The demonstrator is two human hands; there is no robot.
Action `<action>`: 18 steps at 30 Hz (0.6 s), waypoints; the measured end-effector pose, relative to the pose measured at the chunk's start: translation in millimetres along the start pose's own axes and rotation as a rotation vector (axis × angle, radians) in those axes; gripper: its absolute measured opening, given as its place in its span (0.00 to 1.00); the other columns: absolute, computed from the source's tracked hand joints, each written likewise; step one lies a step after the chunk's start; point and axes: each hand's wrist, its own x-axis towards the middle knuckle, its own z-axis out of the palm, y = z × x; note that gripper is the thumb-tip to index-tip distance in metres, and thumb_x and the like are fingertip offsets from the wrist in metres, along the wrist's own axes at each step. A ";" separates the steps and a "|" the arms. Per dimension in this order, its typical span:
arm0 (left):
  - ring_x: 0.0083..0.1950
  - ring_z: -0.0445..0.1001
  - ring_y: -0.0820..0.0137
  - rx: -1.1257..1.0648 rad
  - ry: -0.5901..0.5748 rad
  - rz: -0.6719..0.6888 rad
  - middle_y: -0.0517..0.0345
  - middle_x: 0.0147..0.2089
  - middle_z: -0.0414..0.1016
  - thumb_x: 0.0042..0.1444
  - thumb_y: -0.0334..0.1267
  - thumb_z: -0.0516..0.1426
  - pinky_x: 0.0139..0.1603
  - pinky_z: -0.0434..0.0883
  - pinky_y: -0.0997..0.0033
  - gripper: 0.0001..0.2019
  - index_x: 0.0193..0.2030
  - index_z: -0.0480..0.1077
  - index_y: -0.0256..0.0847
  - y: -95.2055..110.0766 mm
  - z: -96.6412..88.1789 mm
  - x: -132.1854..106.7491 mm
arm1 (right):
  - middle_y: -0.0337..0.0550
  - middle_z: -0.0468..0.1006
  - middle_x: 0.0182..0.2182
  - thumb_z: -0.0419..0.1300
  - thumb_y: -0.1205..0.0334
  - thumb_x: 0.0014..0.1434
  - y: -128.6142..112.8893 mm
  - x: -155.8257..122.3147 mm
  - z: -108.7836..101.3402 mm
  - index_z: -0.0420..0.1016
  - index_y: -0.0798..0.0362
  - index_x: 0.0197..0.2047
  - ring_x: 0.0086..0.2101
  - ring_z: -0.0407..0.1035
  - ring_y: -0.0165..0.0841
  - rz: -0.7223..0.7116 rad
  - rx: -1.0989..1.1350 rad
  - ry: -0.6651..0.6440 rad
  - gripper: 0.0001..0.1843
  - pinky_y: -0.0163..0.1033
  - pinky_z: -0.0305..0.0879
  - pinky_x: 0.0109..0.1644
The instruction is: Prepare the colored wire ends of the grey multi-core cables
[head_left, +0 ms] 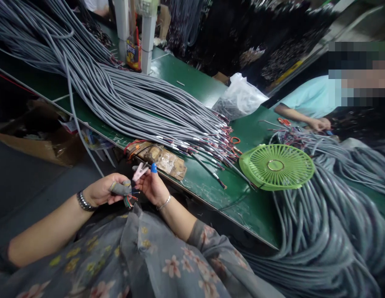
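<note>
My left hand (102, 190) is closed around the end of a grey cable (121, 189), whose coloured inner wires (128, 201) stick out below the fingers. My right hand (152, 187) sits just right of it, pinching a small pink tool (139, 171) against the cable end; a blue cap (153, 167) covers one fingertip. Both hands hover in front of the near edge of the green table (208, 182). A big bundle of grey cables (143, 107) with stripped coloured ends lies across the table beyond them.
A green fan grille (277, 166) lies on the table to the right, beside another heap of grey cables (329, 215). A clear plastic bag (239, 98) sits farther back. A co-worker's hand (319, 123) rests at the far right. Brown packets (163, 158) lie at the table edge.
</note>
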 end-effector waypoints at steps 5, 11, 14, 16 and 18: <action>0.12 0.55 0.81 -0.084 0.188 0.023 0.60 0.14 0.65 0.33 0.47 0.70 0.13 0.52 0.81 0.18 0.21 0.71 0.36 -17.7 27.7 -22.8 | 0.40 0.75 0.27 0.54 0.32 0.62 -0.8 -5.8 -2.1 0.72 0.55 0.33 0.25 0.66 0.25 0.040 -0.001 -0.024 0.31 0.29 0.65 0.28; 0.16 0.60 0.80 -0.127 0.340 0.110 0.60 0.17 0.68 0.32 0.49 0.70 0.17 0.57 0.80 0.20 0.19 0.68 0.36 -26.3 47.0 -31.0 | 0.41 0.75 0.29 0.61 0.38 0.59 -2.4 -6.2 -0.3 0.74 0.55 0.35 0.26 0.66 0.26 -0.013 -0.058 -0.066 0.25 0.29 0.66 0.29; 0.16 0.59 0.80 -0.149 0.355 0.161 0.62 0.17 0.67 0.33 0.48 0.70 0.18 0.57 0.79 0.19 0.19 0.67 0.37 -21.7 49.5 -27.6 | 0.40 0.76 0.28 0.68 0.40 0.52 -0.1 -4.5 -1.0 0.74 0.55 0.35 0.25 0.65 0.26 -0.100 -0.092 -0.045 0.24 0.30 0.65 0.27; 0.16 0.59 0.80 -0.177 0.358 0.175 0.63 0.17 0.67 0.34 0.47 0.69 0.18 0.56 0.78 0.18 0.20 0.67 0.37 -18.7 49.8 -24.9 | 0.40 0.75 0.27 0.68 0.39 0.50 2.1 -3.3 -2.5 0.74 0.54 0.33 0.25 0.65 0.26 -0.161 -0.138 -0.022 0.25 0.31 0.65 0.28; 0.15 0.59 0.79 -0.203 0.359 0.178 0.63 0.17 0.67 0.34 0.46 0.69 0.18 0.55 0.78 0.18 0.22 0.67 0.37 -17.0 49.0 -22.2 | 0.41 0.75 0.27 0.65 0.35 0.52 3.9 -1.5 -4.3 0.74 0.54 0.32 0.26 0.66 0.27 -0.219 -0.199 0.009 0.27 0.33 0.66 0.29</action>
